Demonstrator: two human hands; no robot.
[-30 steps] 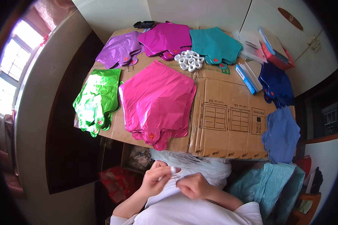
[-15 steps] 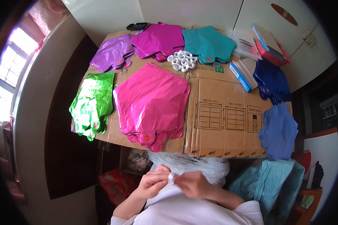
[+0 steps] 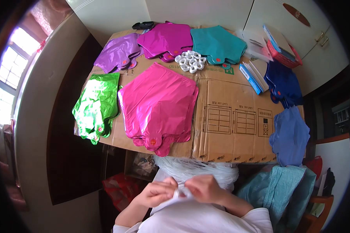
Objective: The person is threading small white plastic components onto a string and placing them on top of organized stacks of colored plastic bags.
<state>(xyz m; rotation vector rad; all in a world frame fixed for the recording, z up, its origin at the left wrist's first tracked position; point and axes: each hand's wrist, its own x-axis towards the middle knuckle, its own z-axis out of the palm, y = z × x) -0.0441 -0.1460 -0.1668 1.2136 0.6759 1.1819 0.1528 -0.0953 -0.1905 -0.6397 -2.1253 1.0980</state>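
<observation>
white coil (image 3: pixel 177 193) sits pinched in the left hand (image 3: pixel 158 193); right hand (image 3: pixel 203 188) curls just beside, can't tell if gripping. long axis's too blurry.

The pink sheets (image 3: pixel 159 105) look like glossy, creased foil; the white roll (image 3: pixel 177 193) looks faintly shiny. The surface (image 3: pixel 217 91) is matt cardboard, the basket (image 3: pixel 284 56) plastic.

Small white piece (image 3: pixel 177 193) partly hidden and blurred, right grip (image 3: pixel 203 188) blurred
</observation>
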